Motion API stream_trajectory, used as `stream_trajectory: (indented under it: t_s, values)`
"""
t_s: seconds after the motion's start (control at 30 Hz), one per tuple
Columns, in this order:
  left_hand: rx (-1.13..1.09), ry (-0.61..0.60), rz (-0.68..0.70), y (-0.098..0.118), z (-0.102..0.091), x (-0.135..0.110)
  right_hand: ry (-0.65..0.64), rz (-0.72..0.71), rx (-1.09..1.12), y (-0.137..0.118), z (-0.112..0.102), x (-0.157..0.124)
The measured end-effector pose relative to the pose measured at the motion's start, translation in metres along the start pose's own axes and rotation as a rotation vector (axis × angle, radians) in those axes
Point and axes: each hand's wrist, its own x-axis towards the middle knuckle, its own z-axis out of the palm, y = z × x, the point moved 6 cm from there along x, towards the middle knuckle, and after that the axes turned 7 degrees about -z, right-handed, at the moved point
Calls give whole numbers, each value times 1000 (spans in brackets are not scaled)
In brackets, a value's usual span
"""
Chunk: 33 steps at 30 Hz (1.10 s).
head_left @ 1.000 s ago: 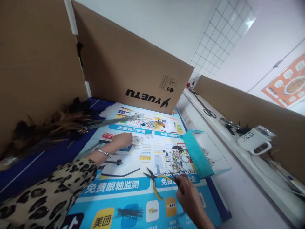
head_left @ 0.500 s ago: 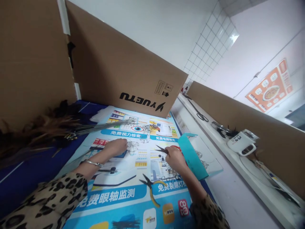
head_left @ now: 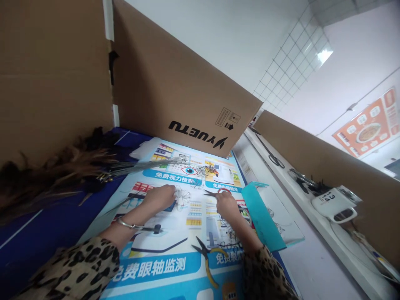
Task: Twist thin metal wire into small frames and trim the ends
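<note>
My left hand (head_left: 160, 197), with a silver bangle at the wrist, is closed on a clump of thin curly wire (head_left: 183, 197) that sticks out past the fingertips. My right hand (head_left: 229, 206) grips scissors (head_left: 211, 193) with red handles. Their dark blades point left, a short gap from the clump. Nearer to me, pliers (head_left: 204, 254) with yellow-and-black handles lie with jaws apart on the printed poster (head_left: 168, 243). Dark curled wire loops (head_left: 230, 239) lie under and beside my right forearm.
Brown feathers (head_left: 59, 166) and a bundle of thin metal stems (head_left: 150, 166) lie at the left. A teal folder (head_left: 262, 216) sits at the table's right edge. Cardboard walls (head_left: 175, 83) stand behind. The right ledge holds a white mug (head_left: 333, 204) and another pair of scissors (head_left: 271, 156).
The whole view has shifted right and slightly down. My right hand and the scissors have come a little closer to the clump in my left hand.
</note>
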Motion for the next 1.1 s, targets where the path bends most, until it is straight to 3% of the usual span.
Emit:
stream_trajectory:
  t_s: [0.23,0.33,0.5,0.87,0.97,1.1]
  values:
    - [29,13,-16,4,5,-2,-167,-168,97,-50,-1,-121]
    - [46,23,-12,6,4,-4,-157,-144,84,-57,9,-144]
    - [70,41,-16,9,1,-9,-104,-131,-14,-55,21,-138]
    - [72,63,-30,8,0,-11,-159,-470,-198,-66,14,-124]
    - [61,71,-29,7,1,-9,-160,-420,-168,-54,12,-122]
    - [35,87,-23,6,2,-7,-124,-207,-129,-24,-10,-106]
